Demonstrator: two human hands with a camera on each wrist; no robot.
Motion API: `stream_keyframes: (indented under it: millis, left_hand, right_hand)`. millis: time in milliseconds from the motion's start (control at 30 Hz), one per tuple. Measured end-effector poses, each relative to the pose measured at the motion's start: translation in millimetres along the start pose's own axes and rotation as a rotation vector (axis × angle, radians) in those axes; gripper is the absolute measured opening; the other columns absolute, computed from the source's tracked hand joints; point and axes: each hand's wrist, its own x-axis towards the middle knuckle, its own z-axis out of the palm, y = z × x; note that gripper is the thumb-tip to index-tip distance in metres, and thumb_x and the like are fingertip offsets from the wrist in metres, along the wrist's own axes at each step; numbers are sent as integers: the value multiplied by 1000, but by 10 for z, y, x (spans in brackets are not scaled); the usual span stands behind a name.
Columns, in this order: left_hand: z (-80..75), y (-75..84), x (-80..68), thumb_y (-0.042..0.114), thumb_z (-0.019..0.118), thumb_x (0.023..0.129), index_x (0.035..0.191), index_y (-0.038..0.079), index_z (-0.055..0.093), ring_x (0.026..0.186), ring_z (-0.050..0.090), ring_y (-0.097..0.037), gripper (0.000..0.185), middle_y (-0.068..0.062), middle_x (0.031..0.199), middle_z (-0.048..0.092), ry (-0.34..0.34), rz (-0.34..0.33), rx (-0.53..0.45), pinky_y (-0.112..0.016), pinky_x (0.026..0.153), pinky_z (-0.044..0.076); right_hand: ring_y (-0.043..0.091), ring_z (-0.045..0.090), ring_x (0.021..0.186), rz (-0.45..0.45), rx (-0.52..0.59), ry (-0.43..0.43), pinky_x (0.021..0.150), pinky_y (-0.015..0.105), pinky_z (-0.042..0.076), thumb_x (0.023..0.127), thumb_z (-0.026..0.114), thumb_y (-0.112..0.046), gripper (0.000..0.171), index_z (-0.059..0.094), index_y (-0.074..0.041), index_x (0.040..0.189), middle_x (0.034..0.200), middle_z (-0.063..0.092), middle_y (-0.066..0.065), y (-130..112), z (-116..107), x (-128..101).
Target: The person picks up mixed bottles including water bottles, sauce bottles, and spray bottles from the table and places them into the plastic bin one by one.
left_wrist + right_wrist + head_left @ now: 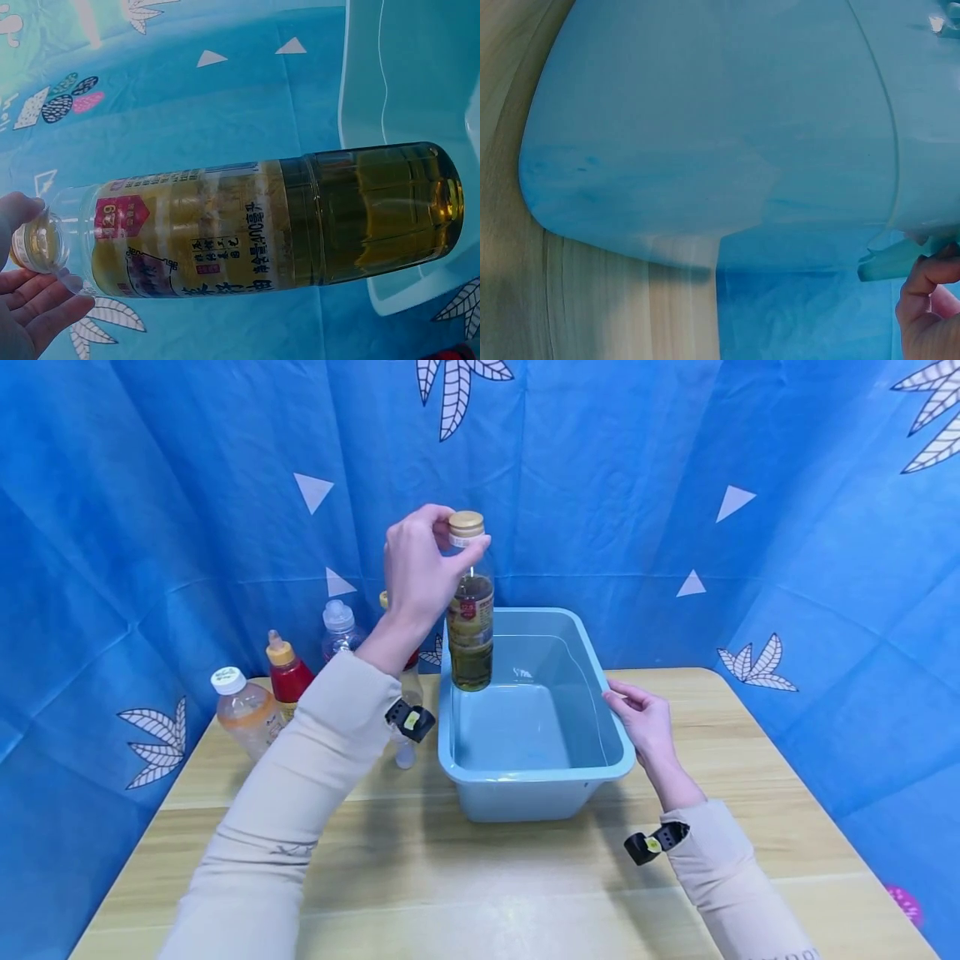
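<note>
My left hand [424, 560] grips a bottle of cooking oil [471, 635] by its neck, just under the gold cap. The bottle hangs upright over the left side of a light blue plastic basin [536, 774]. In the left wrist view the oil bottle [202, 225] shows a yellow label with a red patch, and thumb and fingers [52, 304] close round its neck. My right hand [647, 718] pinches the basin's right rim. The right wrist view shows the basin's outer wall [705, 112] and the curled fingers of the right hand [930, 307] at the rim.
Left of the basin, partly behind the left arm, stand a white-capped bottle [251, 710], a red bottle with a yellow nozzle [290, 675] and a clear-capped bottle [339, 622]. Another bottle [411, 687] stands close to the basin. A blue patterned curtain [615, 485] surrounds the wooden table [735, 743].
</note>
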Motion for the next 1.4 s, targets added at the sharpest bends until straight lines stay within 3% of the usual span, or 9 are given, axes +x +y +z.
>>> stream_keyframes:
  millis: [400, 633, 1400]
  left_hand:
    - [304, -32, 117, 33, 68, 77, 104, 6, 62, 72, 47, -12, 39, -4, 86, 60, -43, -87, -3, -20, 61, 37]
    - [497, -106, 128, 34, 68, 76, 104, 6, 61, 75, 52, -13, 41, -5, 89, 61, -61, -141, 5, -25, 64, 42]
    - [1108, -372, 5, 31, 69, 76, 101, 4, 60, 85, 58, -17, 38, -6, 95, 62, -133, -252, 32, -26, 73, 46]
  right_hand:
    - [3, 59, 64, 18, -10, -1, 59, 19, 50, 81, 65, -20, 39, 58, -1, 115, 71, 61, -10, -34, 11, 6]
    - [3, 59, 62, 2, 13, 1, 57, 19, 50, 81, 65, -17, 38, 58, 1, 115, 68, 60, -11, -37, 18, 14]
    - [3, 58, 58, -3, 34, 23, 55, 19, 49, 81, 65, -12, 36, 58, 2, 113, 62, 60, -11, -3, 50, 8]
